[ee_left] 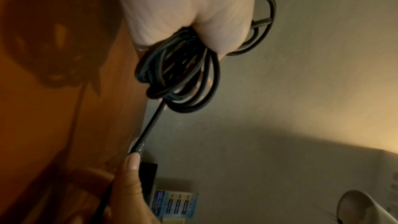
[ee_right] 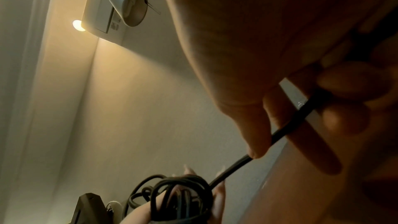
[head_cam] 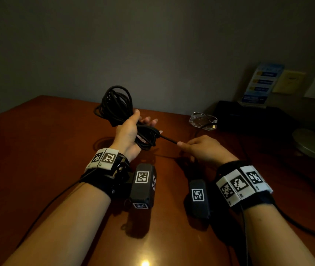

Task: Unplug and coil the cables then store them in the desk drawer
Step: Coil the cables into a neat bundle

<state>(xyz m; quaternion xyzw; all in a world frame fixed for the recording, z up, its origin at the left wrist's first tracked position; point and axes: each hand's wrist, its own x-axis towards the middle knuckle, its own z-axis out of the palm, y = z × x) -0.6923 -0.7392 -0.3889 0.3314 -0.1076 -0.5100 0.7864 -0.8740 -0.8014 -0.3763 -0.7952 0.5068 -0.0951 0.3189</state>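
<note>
Black round cable (head_cam: 118, 110), frame centre: mostly coiled, loops gripped in left hand (head_cam: 128, 134); right hand (head_cam: 206, 149) pinches taut tail. Remaining: last turns, drawer storage; drawer unseen.

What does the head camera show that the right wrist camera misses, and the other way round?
Only the head view shows the wooden desk top, a glass ashtray, the leaflet stand and both wrist bands. Only the right wrist view shows the wall lamp and the glowing light high on the wall. Both show the left hand gripping the coiled black cable and the right hand pinching its straight stretch.
</note>
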